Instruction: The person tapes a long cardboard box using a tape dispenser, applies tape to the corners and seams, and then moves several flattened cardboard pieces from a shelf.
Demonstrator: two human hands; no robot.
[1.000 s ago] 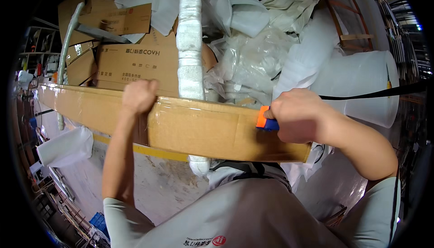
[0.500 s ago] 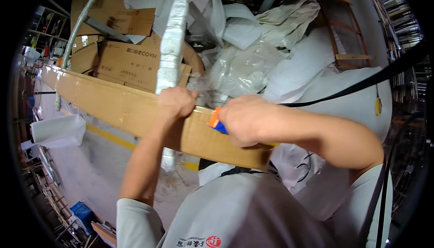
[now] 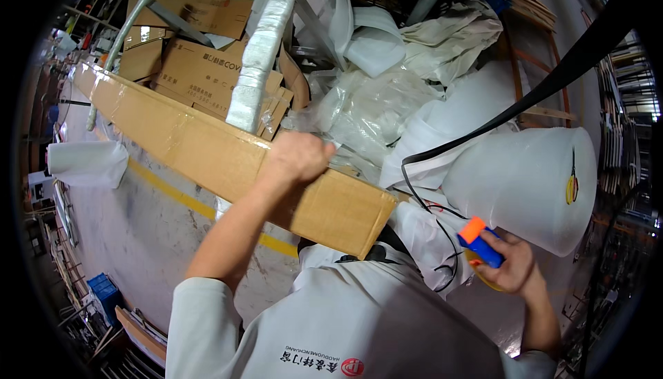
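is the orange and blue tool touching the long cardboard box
Apart. The head view shows the orange and blue tool, in the right hand, right of the long cardboard box, with white wrapping visible between them.

Long brown cardboard box [image 3: 200, 148], taped, slanting down rightward; blue and orange tape dispenser [image 3: 483, 245] apart, right of box.

Dark characters [image 3: 210, 59] and digits [image 3: 199, 92] on brown cardboard [image 3: 183, 65], red round emblem [image 3: 352, 366] beside dark lettering [image 3: 308, 360] on grey shirt [image 3: 331, 310]
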